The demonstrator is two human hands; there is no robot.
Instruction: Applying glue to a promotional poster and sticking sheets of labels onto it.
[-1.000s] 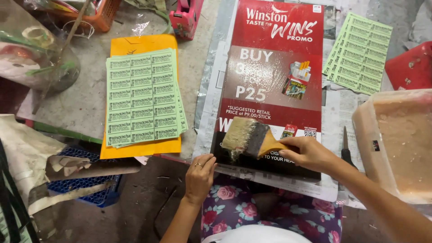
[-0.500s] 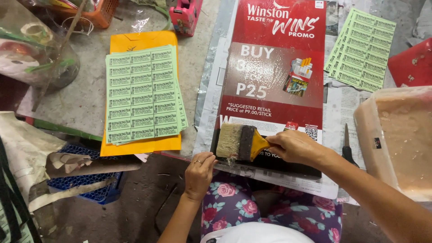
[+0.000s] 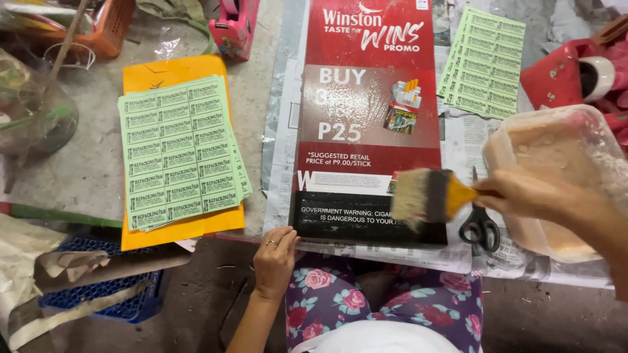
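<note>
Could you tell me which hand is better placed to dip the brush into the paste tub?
The right hand: it holds the brush beside the tub, while the left hand rests at the poster's edge.

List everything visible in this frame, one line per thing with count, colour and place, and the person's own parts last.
poster: one, red with a black strip at the near end, centre, lying on newspaper
paintbrush: one, yellow handle, pale bristles, over the poster's near right corner
scissors: one, black, right of the poster
tub: one, clear plastic with beige paste, right
ticket sheets: one green stack on an orange envelope, left
loose ticket sheet: one, green, upper right
tape dispenser: one, pink, top
left hand: rests on the poster's near edge
right hand: grips the paintbrush
</note>
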